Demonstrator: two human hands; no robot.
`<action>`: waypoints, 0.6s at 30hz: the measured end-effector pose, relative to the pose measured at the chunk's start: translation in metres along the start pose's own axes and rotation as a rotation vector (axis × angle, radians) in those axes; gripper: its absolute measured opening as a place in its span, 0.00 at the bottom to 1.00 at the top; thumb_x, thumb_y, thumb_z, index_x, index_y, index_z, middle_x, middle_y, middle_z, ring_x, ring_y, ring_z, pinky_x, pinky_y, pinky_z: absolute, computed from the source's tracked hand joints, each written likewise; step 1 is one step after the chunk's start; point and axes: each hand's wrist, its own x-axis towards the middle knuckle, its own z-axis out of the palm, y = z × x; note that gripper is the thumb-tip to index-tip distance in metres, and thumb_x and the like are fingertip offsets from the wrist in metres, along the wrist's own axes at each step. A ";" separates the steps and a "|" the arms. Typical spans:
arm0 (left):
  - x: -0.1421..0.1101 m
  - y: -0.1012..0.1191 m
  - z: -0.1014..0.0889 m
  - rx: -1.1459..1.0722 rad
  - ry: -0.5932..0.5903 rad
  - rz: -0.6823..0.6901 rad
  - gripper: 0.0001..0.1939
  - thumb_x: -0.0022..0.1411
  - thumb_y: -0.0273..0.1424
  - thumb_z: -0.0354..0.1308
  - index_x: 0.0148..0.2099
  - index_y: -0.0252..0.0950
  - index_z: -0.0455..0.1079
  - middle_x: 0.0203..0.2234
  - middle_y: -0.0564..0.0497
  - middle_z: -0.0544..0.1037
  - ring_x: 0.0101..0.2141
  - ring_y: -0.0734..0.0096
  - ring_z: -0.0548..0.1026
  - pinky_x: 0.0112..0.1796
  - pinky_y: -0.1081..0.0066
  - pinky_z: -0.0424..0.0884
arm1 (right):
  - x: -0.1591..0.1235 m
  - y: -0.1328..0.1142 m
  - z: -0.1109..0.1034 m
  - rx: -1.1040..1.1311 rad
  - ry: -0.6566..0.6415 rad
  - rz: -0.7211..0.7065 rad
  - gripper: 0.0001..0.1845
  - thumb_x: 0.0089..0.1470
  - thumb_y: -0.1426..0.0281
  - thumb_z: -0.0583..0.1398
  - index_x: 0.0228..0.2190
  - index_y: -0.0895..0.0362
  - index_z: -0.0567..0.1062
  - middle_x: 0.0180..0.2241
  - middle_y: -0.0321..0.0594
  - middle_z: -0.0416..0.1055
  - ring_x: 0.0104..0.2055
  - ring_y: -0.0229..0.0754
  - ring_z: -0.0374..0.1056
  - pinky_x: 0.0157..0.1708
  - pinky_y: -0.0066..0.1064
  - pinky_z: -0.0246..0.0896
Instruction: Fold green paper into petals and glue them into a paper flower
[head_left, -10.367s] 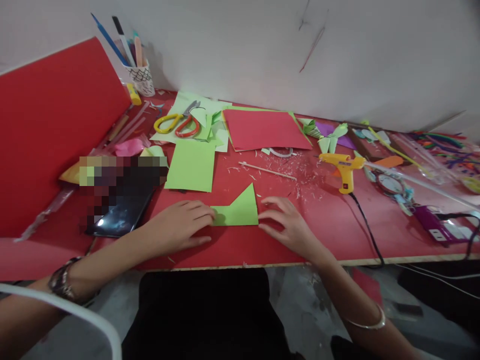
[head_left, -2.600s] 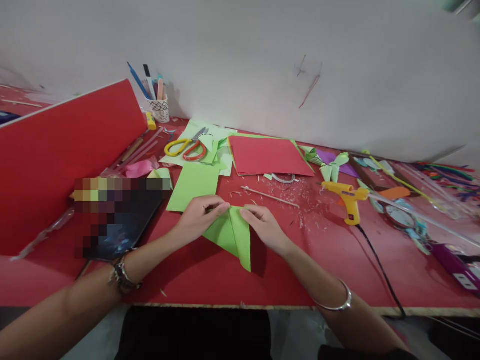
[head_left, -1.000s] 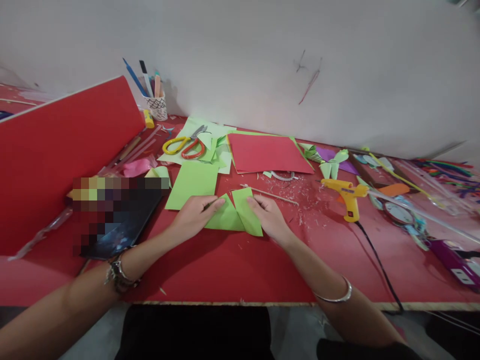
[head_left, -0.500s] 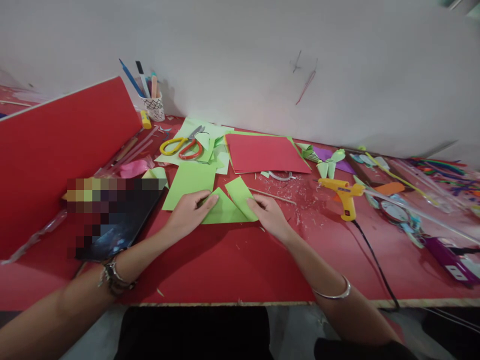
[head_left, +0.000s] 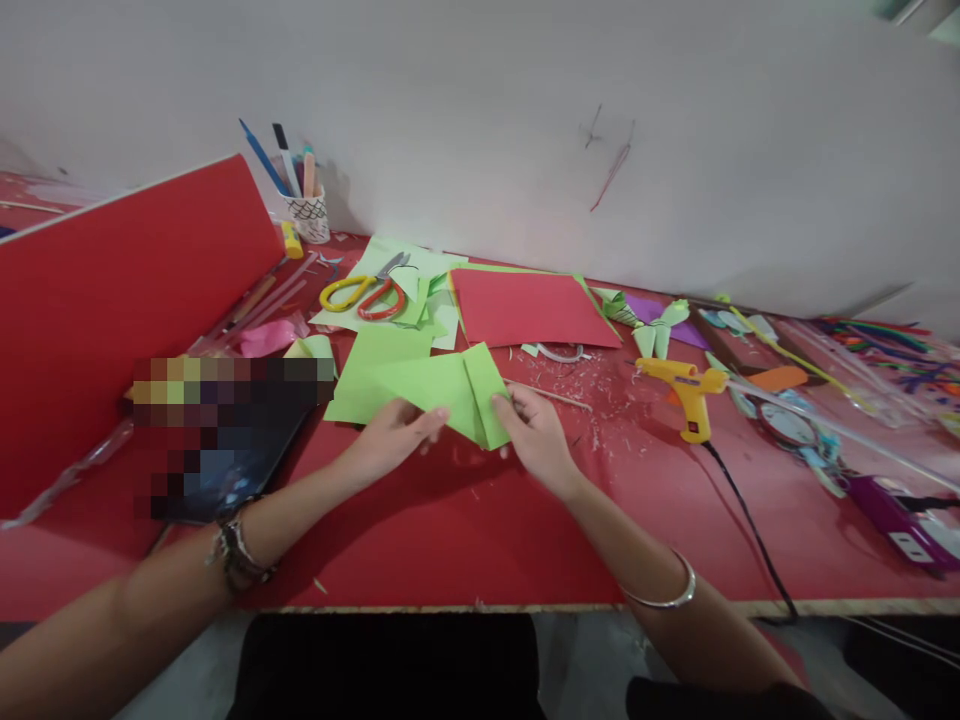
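A folded piece of light green paper (head_left: 439, 385) is held up at a tilt over the red tabletop, with a flap (head_left: 486, 390) folded over at its right end. My right hand (head_left: 536, 425) pinches that end between thumb and fingers. My left hand (head_left: 394, 435) is at the paper's lower left edge, thumb and fingers apart, the thumb against or just over the edge. Behind it lies a flat green sheet (head_left: 360, 385), partly covered by the folded piece.
Scissors (head_left: 364, 295) lie on pale green paper behind. A red sheet stack (head_left: 532, 308) is near the wall. To the right are a yellow glue gun (head_left: 690, 390) with a cord and a purple device (head_left: 900, 515). A dark phone-like slab (head_left: 247, 465) lies left, beside a red board (head_left: 135, 310).
The folded paper has turned and its flap now stands more upright at the right. My left hand has loosened from the paper's left part and moved slightly down. My right hand keeps its pinch.
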 end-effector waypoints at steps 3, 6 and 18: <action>-0.005 0.001 0.005 0.102 0.064 -0.033 0.19 0.53 0.43 0.51 0.18 0.37 0.58 0.13 0.54 0.67 0.18 0.74 0.64 0.22 0.72 0.60 | -0.002 0.000 0.003 -0.032 -0.038 -0.028 0.13 0.52 0.59 0.54 0.23 0.55 0.63 0.17 0.29 0.57 0.16 0.32 0.57 0.14 0.24 0.56; -0.007 -0.001 0.006 0.144 0.086 -0.129 0.25 0.58 0.47 0.44 0.16 0.37 0.57 0.12 0.53 0.66 0.17 0.73 0.65 0.25 0.71 0.62 | -0.001 -0.001 0.001 -0.045 -0.036 -0.047 0.16 0.52 0.60 0.53 0.19 0.56 0.60 0.16 0.29 0.54 0.18 0.31 0.56 0.16 0.23 0.54; -0.008 0.007 0.006 0.103 0.054 -0.281 0.29 0.58 0.52 0.40 0.15 0.37 0.58 0.11 0.55 0.64 0.21 0.73 0.69 0.28 0.75 0.63 | 0.002 -0.003 -0.002 -0.017 -0.004 0.043 0.19 0.51 0.57 0.54 0.17 0.56 0.59 0.13 0.26 0.52 0.13 0.28 0.52 0.12 0.20 0.48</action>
